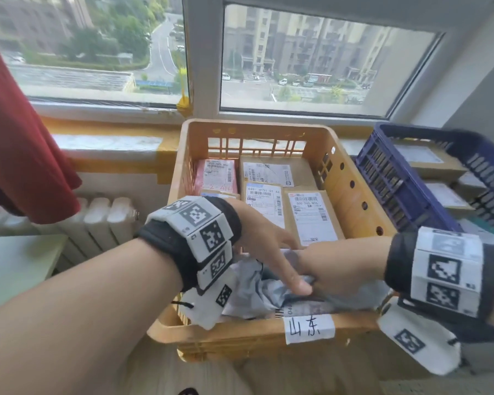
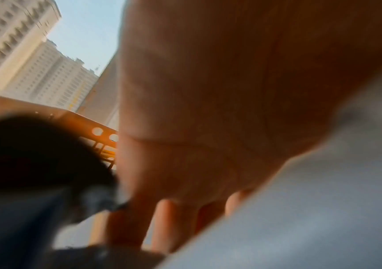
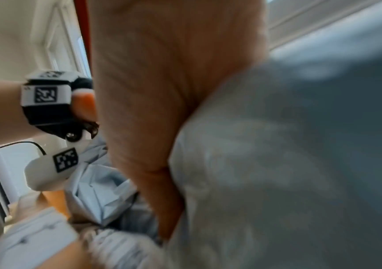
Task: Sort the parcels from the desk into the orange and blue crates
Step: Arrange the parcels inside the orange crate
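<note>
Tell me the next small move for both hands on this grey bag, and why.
Probably let go and lift both hands clear. The grey poly mailer already lies inside the orange crate, at its near end beside the boxed parcels, with the left hand and right hand both on it, so it looks placed.

Head view: worn high, faces forward and down over the near edge of the orange crate (image 1: 257, 334), taking in both wrists, the blue crate (image 1: 394, 189) at the right edge and the window (image 1: 311, 61) beyond.

Left wrist view: pressed close under the left hand (image 2: 208, 109), tilted up toward the orange crate's far wall; blurred.

Right wrist view: close along the right hand (image 3: 162, 91), facing leftward.

Shared: the grey parcel (image 1: 257, 286) shows in all three views.
</note>
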The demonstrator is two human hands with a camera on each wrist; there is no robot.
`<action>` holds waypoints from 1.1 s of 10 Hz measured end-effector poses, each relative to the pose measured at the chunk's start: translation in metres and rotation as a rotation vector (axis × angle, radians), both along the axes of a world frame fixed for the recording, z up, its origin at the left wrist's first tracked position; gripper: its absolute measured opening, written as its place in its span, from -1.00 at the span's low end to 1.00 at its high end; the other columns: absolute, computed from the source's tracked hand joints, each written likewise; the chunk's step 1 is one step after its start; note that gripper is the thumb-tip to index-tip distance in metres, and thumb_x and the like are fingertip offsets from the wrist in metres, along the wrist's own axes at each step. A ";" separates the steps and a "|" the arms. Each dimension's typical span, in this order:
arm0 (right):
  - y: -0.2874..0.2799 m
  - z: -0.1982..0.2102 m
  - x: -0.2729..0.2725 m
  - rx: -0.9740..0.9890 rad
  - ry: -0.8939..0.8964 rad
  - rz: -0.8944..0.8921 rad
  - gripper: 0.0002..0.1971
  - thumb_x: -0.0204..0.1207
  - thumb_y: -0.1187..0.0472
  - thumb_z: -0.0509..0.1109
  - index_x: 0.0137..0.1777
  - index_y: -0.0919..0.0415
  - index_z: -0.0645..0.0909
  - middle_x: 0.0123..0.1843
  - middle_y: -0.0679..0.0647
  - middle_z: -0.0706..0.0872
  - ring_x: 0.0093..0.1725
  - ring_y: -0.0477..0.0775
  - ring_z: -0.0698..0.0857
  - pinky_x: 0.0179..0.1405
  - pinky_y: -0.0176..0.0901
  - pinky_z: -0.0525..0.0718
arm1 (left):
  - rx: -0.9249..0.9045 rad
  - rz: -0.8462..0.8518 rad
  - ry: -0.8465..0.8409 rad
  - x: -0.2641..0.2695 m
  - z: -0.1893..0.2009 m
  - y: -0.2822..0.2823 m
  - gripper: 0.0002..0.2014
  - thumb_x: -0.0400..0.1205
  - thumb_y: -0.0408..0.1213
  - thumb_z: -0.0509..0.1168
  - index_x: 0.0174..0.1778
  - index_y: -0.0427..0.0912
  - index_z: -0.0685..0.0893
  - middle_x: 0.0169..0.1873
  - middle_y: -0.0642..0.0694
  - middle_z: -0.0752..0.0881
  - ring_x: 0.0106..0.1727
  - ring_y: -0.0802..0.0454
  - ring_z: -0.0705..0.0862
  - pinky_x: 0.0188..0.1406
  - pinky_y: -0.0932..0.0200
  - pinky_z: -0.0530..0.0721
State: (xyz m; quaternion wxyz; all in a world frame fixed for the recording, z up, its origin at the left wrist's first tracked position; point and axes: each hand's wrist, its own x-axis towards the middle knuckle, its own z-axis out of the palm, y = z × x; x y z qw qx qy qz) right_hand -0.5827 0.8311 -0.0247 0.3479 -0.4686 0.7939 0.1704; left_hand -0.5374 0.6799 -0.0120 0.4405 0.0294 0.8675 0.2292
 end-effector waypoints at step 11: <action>-0.042 0.014 -0.024 0.481 -0.025 -0.061 -0.04 0.39 -0.25 0.55 0.72 -0.09 0.16 0.57 0.05 0.50 0.53 0.19 0.49 0.53 0.20 0.44 | -0.452 -0.104 -0.111 -0.043 -0.006 0.026 -0.36 0.60 0.19 0.29 0.50 -0.14 0.49 0.37 -0.10 0.61 0.31 -0.08 0.62 0.32 -0.03 0.59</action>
